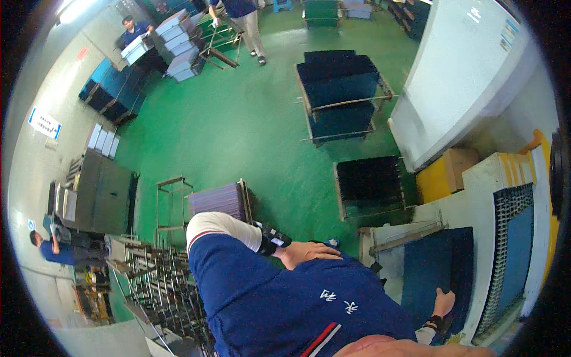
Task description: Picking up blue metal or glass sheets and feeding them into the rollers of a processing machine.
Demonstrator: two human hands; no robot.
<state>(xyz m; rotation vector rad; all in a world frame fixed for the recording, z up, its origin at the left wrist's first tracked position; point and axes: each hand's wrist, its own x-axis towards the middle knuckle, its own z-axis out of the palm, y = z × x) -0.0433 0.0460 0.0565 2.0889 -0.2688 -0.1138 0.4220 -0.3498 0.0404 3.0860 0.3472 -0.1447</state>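
My left hand (311, 254) lies flat against the front of my navy shirt at the waist, fingers stretched out and holding nothing. Lower right, my right hand (443, 302) has its fingers curled at the edge of a dark blue flat panel (434, 262). The panel belongs to a stack standing in a metal frame rack (410, 237), and a paler blue-grey face shows on its left side. Part of the right fingers is hidden behind the panel.
A machine with a mesh conveyor (498, 244) runs along my right, carrying a blue panel (516, 253). Racks of dark panels (342, 83) stand ahead on the green floor (238, 125). Empty metal racks (160, 279) crowd my left. Co-workers (241, 24) stand farther off.
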